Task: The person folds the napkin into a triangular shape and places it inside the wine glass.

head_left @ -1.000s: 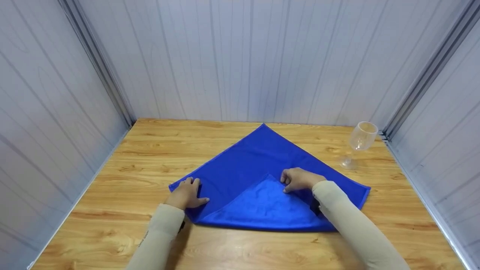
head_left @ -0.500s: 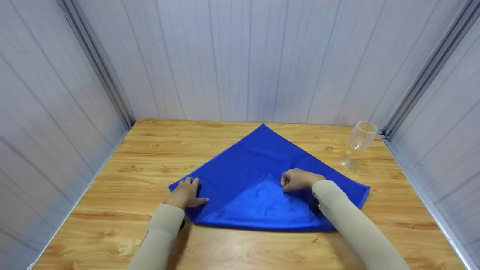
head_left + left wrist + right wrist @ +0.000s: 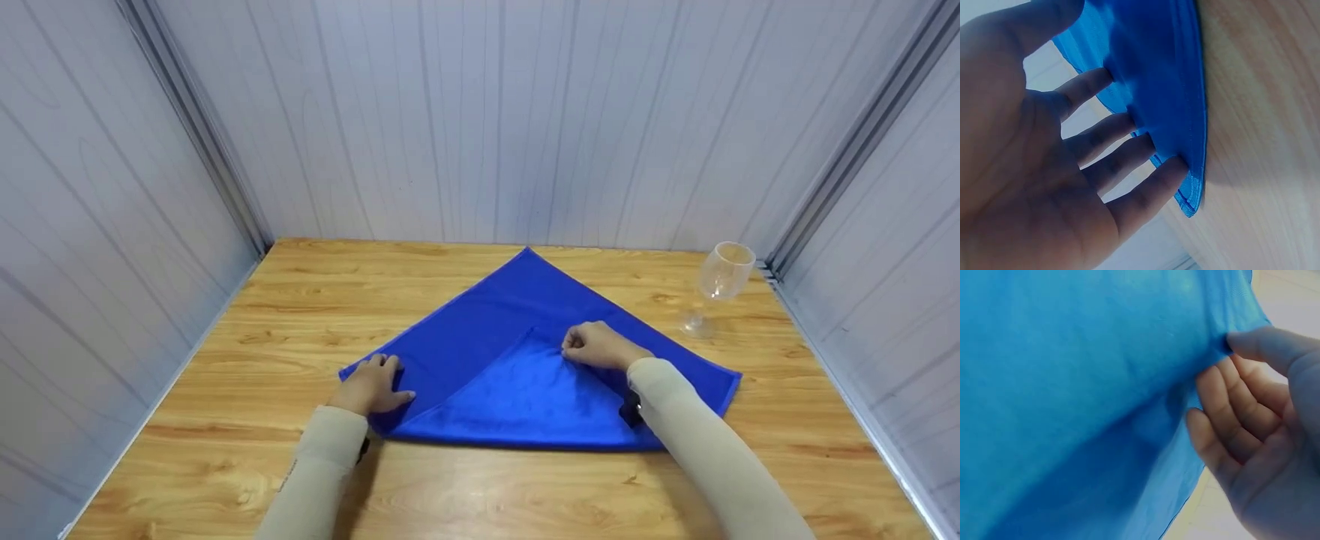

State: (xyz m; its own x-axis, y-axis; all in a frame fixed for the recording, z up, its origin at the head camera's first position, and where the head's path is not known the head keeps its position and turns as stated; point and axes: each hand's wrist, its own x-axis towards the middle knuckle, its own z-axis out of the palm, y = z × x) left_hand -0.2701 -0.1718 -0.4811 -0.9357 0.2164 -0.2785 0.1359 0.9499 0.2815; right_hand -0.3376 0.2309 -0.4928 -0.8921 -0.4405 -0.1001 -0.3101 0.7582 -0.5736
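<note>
A blue cloth napkin (image 3: pixel 480 337) lies on the wooden table with its near part folded back over itself, the lighter, shinier side of the flap (image 3: pixel 510 397) facing up. One corner points to the back wall. My left hand (image 3: pixel 373 386) rests on the left corner; in the left wrist view its spread fingertips (image 3: pixel 1174 169) press the cloth beside the hemmed edge. Near the tip of the flap, my right hand (image 3: pixel 600 346) pinches the flap's edge between thumb and curled fingers. The right wrist view shows that edge lifted, with a shadowed gap under it.
A clear stemmed wine glass (image 3: pixel 726 274) stands upright at the back right of the wooden table (image 3: pixel 247 360), beyond the napkin's right edge. Pale panelled walls (image 3: pixel 480 120) close off the back and both sides.
My right hand has closed on the flap's edge and moved a little away from me, drawing the flap's tip and the near fold back with it. The left hand has stayed in place.
</note>
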